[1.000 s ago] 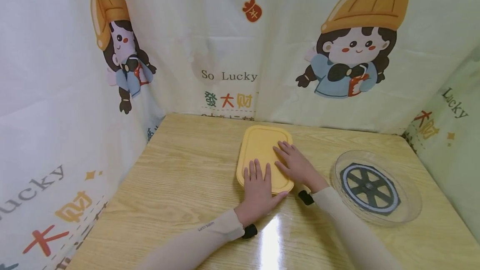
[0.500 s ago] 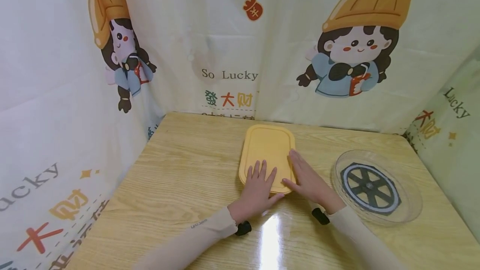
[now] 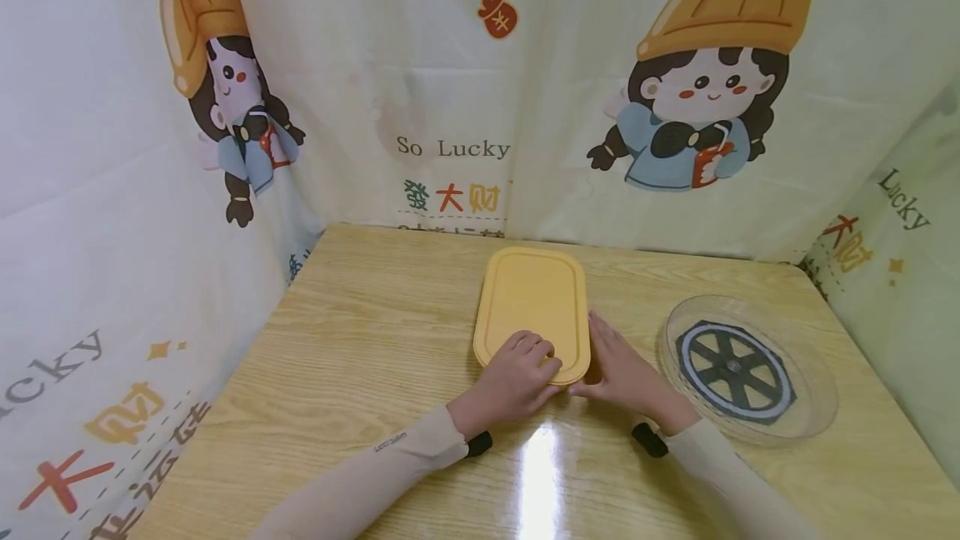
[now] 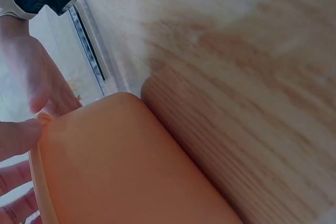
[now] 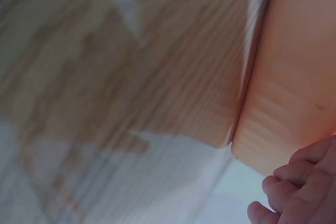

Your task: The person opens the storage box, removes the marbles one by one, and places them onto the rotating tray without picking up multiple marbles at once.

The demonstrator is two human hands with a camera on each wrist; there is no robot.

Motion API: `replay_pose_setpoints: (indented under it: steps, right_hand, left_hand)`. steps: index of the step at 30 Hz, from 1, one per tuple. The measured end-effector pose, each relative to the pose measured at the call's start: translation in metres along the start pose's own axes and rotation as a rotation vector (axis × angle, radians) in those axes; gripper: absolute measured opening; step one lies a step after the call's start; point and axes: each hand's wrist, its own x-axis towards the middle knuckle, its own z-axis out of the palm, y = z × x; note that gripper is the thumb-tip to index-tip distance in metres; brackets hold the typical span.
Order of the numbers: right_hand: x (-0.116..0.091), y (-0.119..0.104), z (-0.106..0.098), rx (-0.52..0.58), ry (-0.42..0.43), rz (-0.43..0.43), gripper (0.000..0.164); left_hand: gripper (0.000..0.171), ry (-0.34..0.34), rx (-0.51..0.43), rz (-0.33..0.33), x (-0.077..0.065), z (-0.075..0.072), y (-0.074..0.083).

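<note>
A yellow food container [image 4: 131,166] with rounded corners stands on the table, its flat lid [image 3: 528,294] on top. My left hand [image 3: 506,382] grips the lid's near edge, fingers bent over the top. The left thumb [image 4: 20,136] lies against the rim in the left wrist view. At the near right corner my right hand [image 3: 628,375] holds the container, fingers along its right side and thumb at the near end. Bent fingers [image 5: 304,182] show close to the container wall in the right wrist view. The lid hides what is inside.
To the right on the wooden table [image 3: 360,340] stands a clear round dish [image 3: 813,407], with a dark wheel-like shape [image 3: 735,369] in it. Printed cloth [image 3: 555,107] hangs along the back and both sides of the table.
My left fingers have gone from flat on the lid to bent over its near edge. My right hand has moved off the lid's top to the container's right side and near corner.
</note>
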Motion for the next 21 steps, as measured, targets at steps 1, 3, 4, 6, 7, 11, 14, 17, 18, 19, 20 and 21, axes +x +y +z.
replay_pose_setpoints:
  steps: [1, 3, 4, 6, 7, 11, 14, 17, 18, 19, 20, 21]
  right_hand:
    - [0.000, 0.000, 0.001, -0.009, -0.002, -0.003, 0.118]
    - [0.001, -0.001, 0.002, -0.024, -0.001, -0.011, 0.119]
    - [0.001, -0.001, 0.003, -0.032, 0.000, -0.012, 0.119]
    - [0.001, -0.002, 0.004, -0.034, 0.011, -0.022, 0.119]
    - [0.002, -0.002, 0.004, -0.034, 0.018, -0.030, 0.118]
    - [0.003, -0.003, 0.006, -0.035, 0.044, -0.059, 0.118]
    - [0.004, -0.004, 0.006, -0.048, 0.044, -0.052, 0.119]
    - [0.004, -0.005, 0.005, -0.057, 0.036, -0.032, 0.117]
    - [0.004, -0.004, 0.004, -0.056, 0.035, -0.028, 0.116]
    - [0.004, -0.004, 0.004, -0.056, 0.034, -0.025, 0.115]
    - [0.004, -0.004, 0.004, -0.056, 0.033, -0.023, 0.114]
    - [0.004, -0.004, 0.004, -0.057, 0.032, -0.021, 0.113]
  left_hand:
    - [0.023, 0.002, 0.015, 0.016, 0.001, 0.000, 0.000]
    - [0.022, -0.006, 0.040, 0.041, 0.003, -0.002, 0.000]
    - [0.022, -0.009, 0.050, 0.051, 0.004, -0.002, 0.000]
    - [0.022, -0.018, 0.063, 0.064, 0.006, -0.003, 0.000]
    - [0.022, -0.018, 0.069, 0.070, 0.007, -0.003, 0.000]
    - [0.021, 0.000, 0.079, 0.079, 0.010, 0.000, 0.000]
    - [0.019, 0.018, 0.067, 0.062, 0.012, 0.002, 0.001]
    - [0.017, 0.033, 0.031, 0.035, 0.013, 0.004, 0.003]
    - [0.016, 0.038, 0.020, 0.029, 0.014, 0.004, 0.004]
    - [0.016, 0.044, 0.011, 0.025, 0.014, 0.005, 0.004]
    - [0.017, 0.052, 0.007, 0.025, 0.015, 0.006, 0.004]
    - [0.017, 0.059, 0.003, 0.025, 0.015, 0.007, 0.004]
